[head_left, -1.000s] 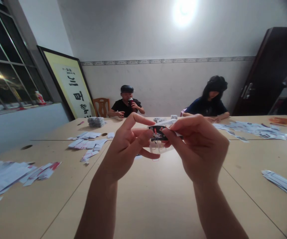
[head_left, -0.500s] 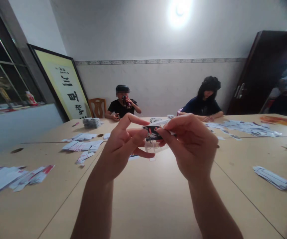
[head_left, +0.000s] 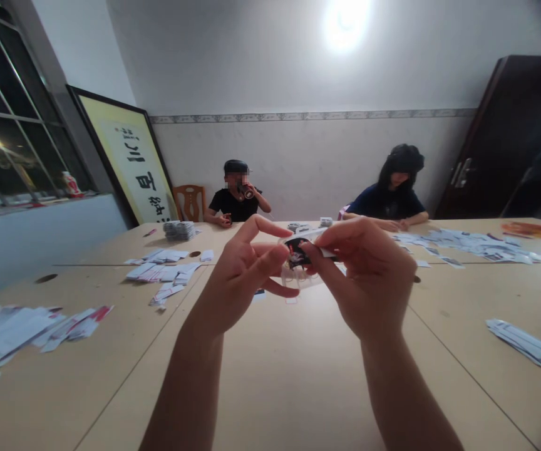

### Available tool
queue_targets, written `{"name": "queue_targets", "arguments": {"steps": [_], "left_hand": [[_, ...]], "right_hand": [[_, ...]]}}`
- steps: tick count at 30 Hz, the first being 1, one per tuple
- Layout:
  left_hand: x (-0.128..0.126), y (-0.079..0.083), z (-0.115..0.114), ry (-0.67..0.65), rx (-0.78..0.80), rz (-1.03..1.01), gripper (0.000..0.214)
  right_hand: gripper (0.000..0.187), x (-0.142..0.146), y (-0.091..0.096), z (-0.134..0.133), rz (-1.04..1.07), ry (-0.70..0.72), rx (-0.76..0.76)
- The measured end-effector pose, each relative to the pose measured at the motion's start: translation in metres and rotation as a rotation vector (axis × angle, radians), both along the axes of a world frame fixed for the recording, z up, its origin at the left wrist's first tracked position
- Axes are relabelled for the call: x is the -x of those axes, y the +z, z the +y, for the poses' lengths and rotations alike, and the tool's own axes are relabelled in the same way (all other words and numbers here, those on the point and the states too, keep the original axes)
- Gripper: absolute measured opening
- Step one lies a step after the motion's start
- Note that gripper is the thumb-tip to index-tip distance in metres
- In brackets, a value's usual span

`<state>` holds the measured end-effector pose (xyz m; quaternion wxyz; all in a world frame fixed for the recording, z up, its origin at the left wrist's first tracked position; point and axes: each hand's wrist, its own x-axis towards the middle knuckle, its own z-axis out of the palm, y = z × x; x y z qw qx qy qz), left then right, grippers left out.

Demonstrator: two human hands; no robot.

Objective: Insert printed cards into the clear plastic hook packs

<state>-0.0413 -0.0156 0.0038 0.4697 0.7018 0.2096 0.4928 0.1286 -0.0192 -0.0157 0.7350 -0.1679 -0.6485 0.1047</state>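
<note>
Above the table point(head_left: 293, 388), both my hands meet on a small black printed card point(head_left: 297, 250) with red and white marks. My left hand point(head_left: 240, 285) pinches its left end, and the other fingers curl around a clear plastic piece point(head_left: 305, 279) just behind and below it. On the right end, my right hand point(head_left: 369, 272) grips the card between thumb and fingers. A whitish edge shows above the card. Whether the plastic is a case or a sleeve, I cannot tell, as my fingers hide part of it.
White paper slips point(head_left: 162, 272) and larger sheets point(head_left: 12, 332) lie to the left, near a stacked pile point(head_left: 179, 230). More slips point(head_left: 472, 241) spread at the far right, with a folded bundle point(head_left: 524, 341) nearer. Two people sit across the table, one drinking from a can point(head_left: 247, 189).
The black card now looks more bent under my right thumb. My hands sit slightly further right in view, and the scene has shifted the same way. The drinking person's can has tilted.
</note>
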Motion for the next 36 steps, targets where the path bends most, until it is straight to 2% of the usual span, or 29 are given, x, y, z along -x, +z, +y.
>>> {"name": "queue_targets", "arguments": {"steps": [8,26,36], "left_hand": [[0.0005,0.0014,0.0,0.008,0.004,-0.001,0.019],[-0.004,0.0022,-0.0032,0.097,-0.042,-0.005,0.022],[-0.0034,0.0012,-0.0033,0.106,-0.031,-0.024,0.025]], "right_hand": [[0.019,0.0016,0.0005,-0.0017,0.001,-0.038,-0.027],[0.019,0.0044,0.0004,-0.0029,0.013,-0.062,-0.039],[0.017,0.0049,-0.0004,-0.0018,0.021,-0.064,-0.029]]}}
